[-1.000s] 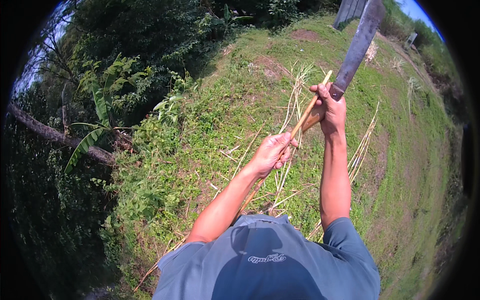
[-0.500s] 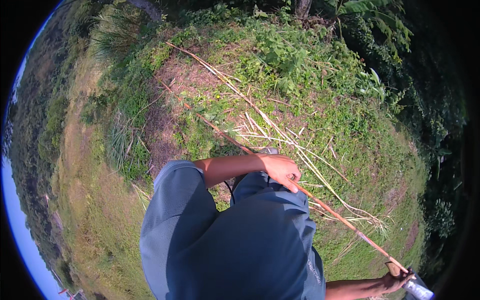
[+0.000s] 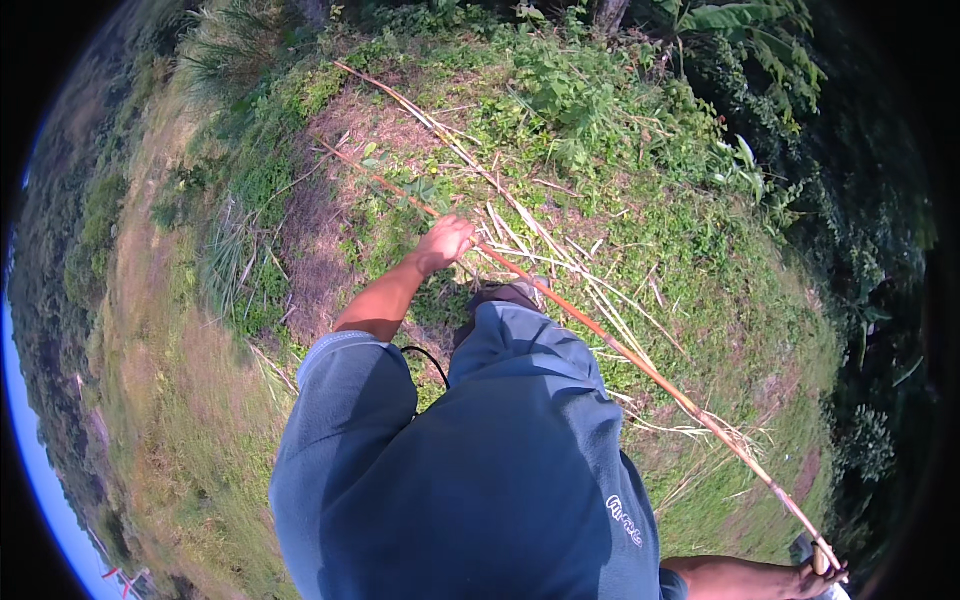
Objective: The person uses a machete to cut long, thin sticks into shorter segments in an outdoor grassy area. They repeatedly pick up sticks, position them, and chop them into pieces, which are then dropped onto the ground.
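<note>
A long reddish-brown cane [image 3: 700, 416] runs slantwise across my front, from the far left of the grass to the lower right. My left hand [image 3: 447, 241] is wrapped round it toward its far part, ahead of my body, the fingers partly hidden. At the lower right edge my right hand [image 3: 818, 578] grips near the cane's pale end. The same hand also holds a tool with a brown wooden handle [image 3: 822, 560] and a silvery part [image 3: 832, 593], mostly cut off by the picture's rim, so its kind is unclear.
Beyond the held cane, another long pale cane [image 3: 480, 170] lies on the grassy ground, with several cut stalks [image 3: 510, 230] strewn beside it. Leafy bushes [image 3: 570, 110] and a tree trunk [image 3: 610, 15] stand ahead. Dark foliage [image 3: 870, 250] borders the right; tall dry grass [image 3: 160, 400] covers the left.
My left hand has moved forward and left along the cane, away from my body. The cane's near end has shifted slightly right and down with my right hand.
</note>
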Available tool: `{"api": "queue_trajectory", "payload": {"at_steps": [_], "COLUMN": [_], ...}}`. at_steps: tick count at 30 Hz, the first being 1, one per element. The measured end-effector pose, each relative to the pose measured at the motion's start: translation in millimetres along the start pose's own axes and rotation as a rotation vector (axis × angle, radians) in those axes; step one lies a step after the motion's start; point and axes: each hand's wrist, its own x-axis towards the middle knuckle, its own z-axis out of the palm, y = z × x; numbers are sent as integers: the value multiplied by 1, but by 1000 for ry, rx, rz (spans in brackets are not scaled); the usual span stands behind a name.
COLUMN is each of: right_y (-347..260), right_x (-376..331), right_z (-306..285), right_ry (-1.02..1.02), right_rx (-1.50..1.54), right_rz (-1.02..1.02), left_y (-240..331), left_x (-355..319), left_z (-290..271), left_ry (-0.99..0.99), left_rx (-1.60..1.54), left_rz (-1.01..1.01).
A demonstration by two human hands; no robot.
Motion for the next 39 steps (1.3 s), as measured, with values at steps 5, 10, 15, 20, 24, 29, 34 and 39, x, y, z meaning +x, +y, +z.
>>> {"api": "queue_trajectory", "payload": {"at_steps": [5,10,15,20,24,29,34,39], "right_y": [-8,60,91,87,53,-12,-64,-125], "right_x": [-67,-199,-247,-217,-182,-72,-33,25], "right_z": [6,138,202,187,184,102,68,-8], "right_ry": [-21,19,-36,-222,-254,-412,-448,-335], "right_rx": [93,152,215,354,370,590,630,780], "right_rz": [-80,32,93,24,49,162,218,248], "left_y": [132,281,380,393,363,260,212,127], "left_x": [53,82,82,87,104,113,94,89], "left_z": [-56,-68,-85,-77,-74,-31,-34,-4], "left_ry": [-160,-62,-165,-79,154,117,168,280], "left_rx": [-57,-399,-466,-547,-661,-553,-217,-78], "left_rz": [280,702,789,796,865,780,756,687]}}
